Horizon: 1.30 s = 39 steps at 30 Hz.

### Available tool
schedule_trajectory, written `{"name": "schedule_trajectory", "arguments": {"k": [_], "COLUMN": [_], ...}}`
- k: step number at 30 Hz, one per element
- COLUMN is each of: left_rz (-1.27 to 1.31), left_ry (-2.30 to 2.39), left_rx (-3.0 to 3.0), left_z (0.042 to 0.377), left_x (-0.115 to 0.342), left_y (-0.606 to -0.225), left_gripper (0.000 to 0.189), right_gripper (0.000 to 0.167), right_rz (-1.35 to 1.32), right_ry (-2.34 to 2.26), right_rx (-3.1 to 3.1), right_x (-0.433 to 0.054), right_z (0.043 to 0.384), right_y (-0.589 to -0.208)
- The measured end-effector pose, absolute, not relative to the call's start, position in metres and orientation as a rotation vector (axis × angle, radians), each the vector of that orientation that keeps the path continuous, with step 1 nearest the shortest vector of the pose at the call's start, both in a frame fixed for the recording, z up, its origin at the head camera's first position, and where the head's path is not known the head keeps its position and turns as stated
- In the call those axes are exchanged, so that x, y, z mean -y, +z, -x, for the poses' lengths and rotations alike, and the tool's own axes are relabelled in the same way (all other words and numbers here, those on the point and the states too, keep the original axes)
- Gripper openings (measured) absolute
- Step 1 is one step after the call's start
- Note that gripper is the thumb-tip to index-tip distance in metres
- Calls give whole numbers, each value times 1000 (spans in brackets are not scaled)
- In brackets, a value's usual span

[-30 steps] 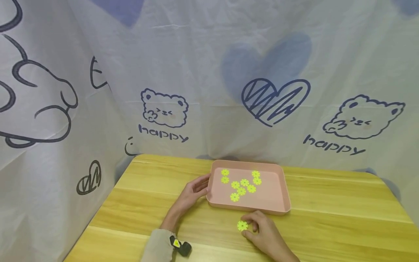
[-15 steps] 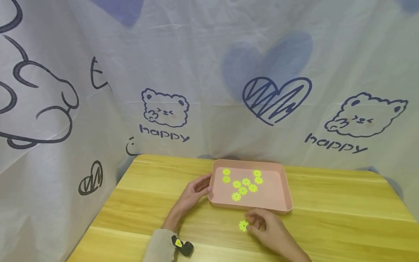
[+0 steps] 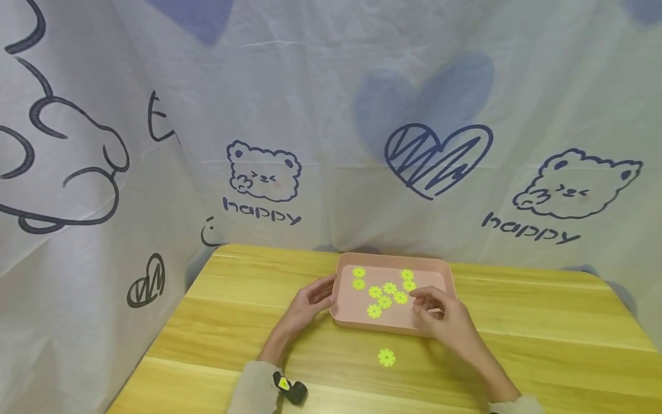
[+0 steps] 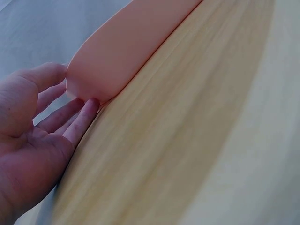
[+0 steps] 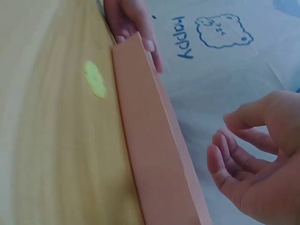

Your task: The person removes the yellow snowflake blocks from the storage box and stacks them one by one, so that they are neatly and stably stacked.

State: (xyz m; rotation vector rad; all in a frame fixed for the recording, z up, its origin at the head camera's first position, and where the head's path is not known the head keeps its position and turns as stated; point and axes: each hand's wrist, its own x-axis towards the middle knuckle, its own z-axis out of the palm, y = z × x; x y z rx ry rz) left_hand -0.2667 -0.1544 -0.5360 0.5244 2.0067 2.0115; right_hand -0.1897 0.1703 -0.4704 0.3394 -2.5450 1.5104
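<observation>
A pink rectangular tray (image 3: 393, 329) holds several yellow-green flower-shaped pieces (image 3: 385, 301) lying flat on its bottom. One more flower-shaped piece (image 3: 387, 357) lies on the wooden table in front of it. My left hand (image 3: 305, 307) rests at the tray's left end; in the left wrist view its thumb and fingertips touch the tray's corner (image 4: 108, 61). Over the tray's right part hovers my right hand (image 3: 447, 322), fingers loosely bent with nothing between them. The right wrist view shows gaps between its thumb and fingers (image 5: 222, 161).
The wooden table (image 3: 543, 328) extends to both sides of the tray. Behind and to the left hangs a pale cloth (image 3: 331, 115) printed with hearts and bear faces. A black strap device (image 3: 292, 390) sits at the left wrist.
The right hand has let go of the flower-shaped piece on the table and moved up and right over the tray. The left hand stays at the tray's left end.
</observation>
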Motion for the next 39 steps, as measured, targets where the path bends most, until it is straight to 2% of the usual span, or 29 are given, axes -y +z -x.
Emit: {"name": "schedule_trajectory", "arguments": {"k": [11, 19, 33, 39], "left_rz": [-508, -520, -543, -542], "left_ry": [2004, 2029, 2032, 2040], "left_rx": [-2027, -2000, -1999, -1983], "left_z": [269, 268, 269, 268], "left_x": [155, 155, 154, 156], "left_y": [-538, -539, -537, -537], "left_gripper": [56, 56, 55, 55], "right_gripper": [25, 22, 25, 28], "right_rz": [-152, -109, 99, 85], "right_ry": [1397, 1364, 1253, 1147], "right_rx": [2597, 2625, 2728, 2761], "right_x": [-176, -173, -171, -168], "right_z": [231, 253, 270, 273], "right_y": [-481, -494, -513, -516]}}
